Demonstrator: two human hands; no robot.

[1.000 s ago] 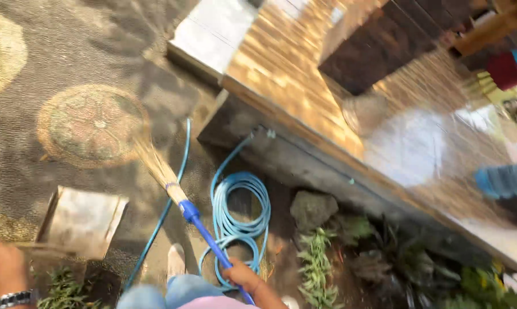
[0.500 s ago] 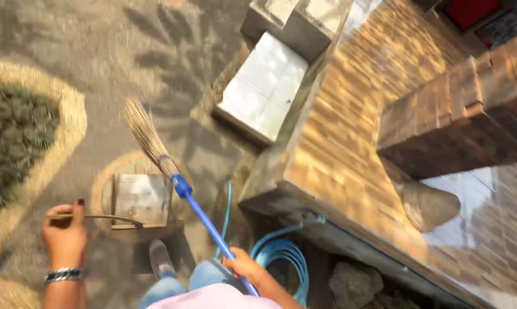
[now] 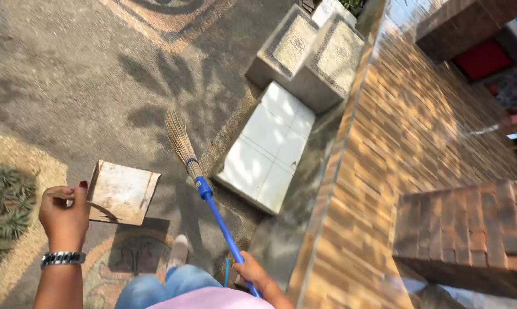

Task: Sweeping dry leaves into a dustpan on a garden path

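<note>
My right hand (image 3: 252,273) grips the blue handle of a broom (image 3: 208,197) near its lower end. The straw bristles (image 3: 179,137) point away from me over the pebbled ground, beside a white tiled step (image 3: 267,146). My left hand (image 3: 64,214), with a metal bracelet at the wrist, holds the thin handle of a worn flat dustpan (image 3: 121,191) raised above the ground at the left. My shoe (image 3: 179,252) and jeans show at the bottom.
Two grey stone blocks (image 3: 310,51) stand beyond the white step. A raised brick-tiled terrace (image 3: 407,149) fills the right side, with a low brick wall (image 3: 470,229) on it. Low plants (image 3: 4,206) grow at the left edge. Leaf shadows fall on the paving.
The view has swung forward along the terrace; the coiled blue hose has dropped out of sight. The broom head has shifted right toward the white step, and the dustpan has risen in my left hand.
</note>
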